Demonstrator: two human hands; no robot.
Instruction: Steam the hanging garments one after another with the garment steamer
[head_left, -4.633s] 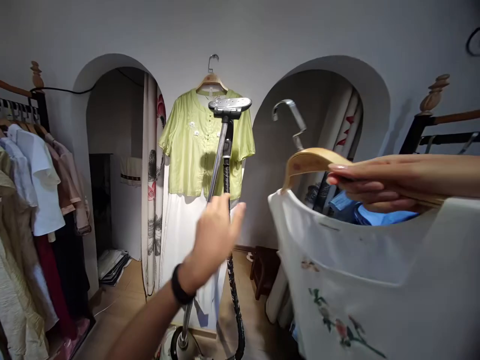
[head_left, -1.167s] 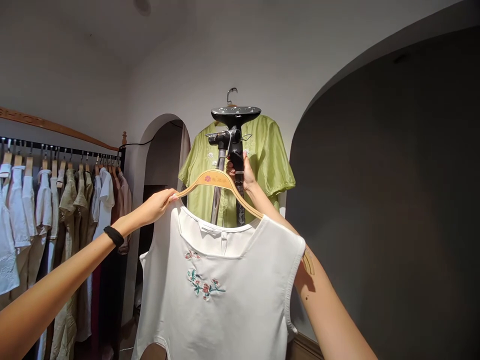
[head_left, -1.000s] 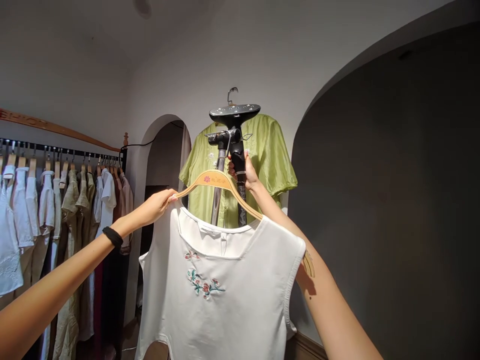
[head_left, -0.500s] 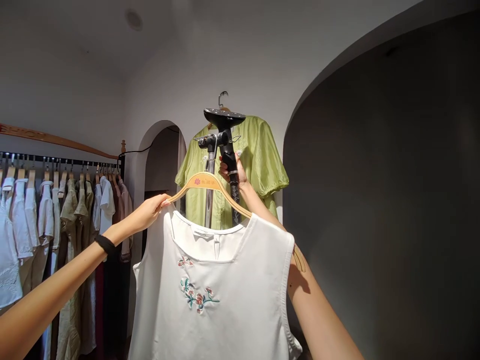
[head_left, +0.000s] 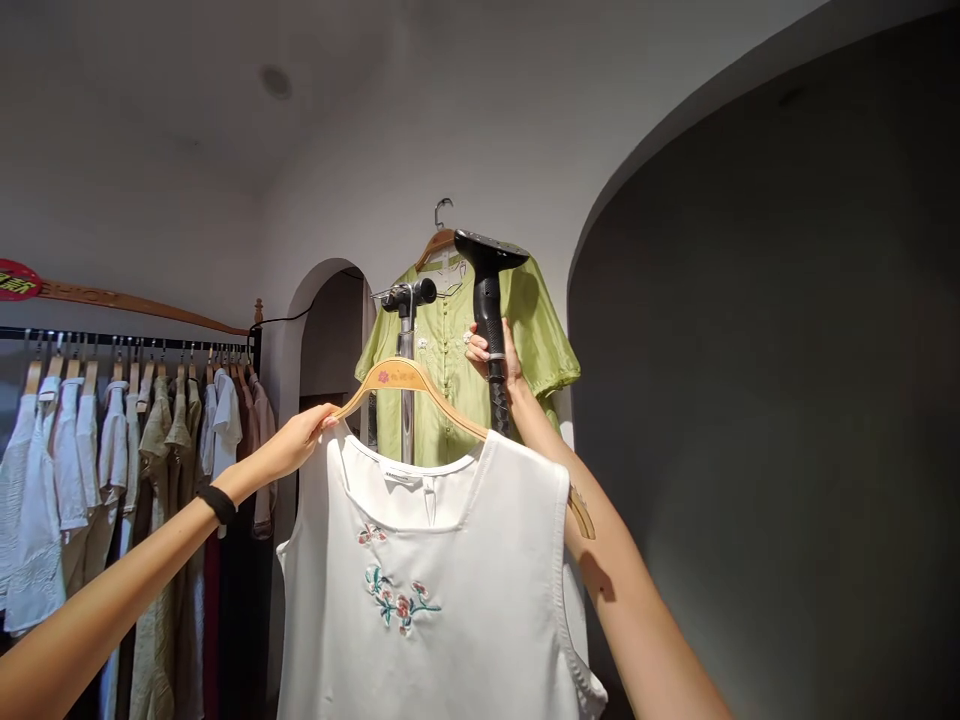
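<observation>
Head view: steamer (head_left: 487, 285) hose (lower part) behind white top (head_left: 427, 590).

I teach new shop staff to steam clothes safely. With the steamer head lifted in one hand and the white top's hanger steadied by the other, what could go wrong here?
1. The right hand grips the steamer head just above the forearm; if it is hot, steam might scald skin.
2. The left hand holds only the tip of the wooden hanger, so the white top could swing or slip off the pole.
3. The head is close to the green blouse and might mark it.
</observation>
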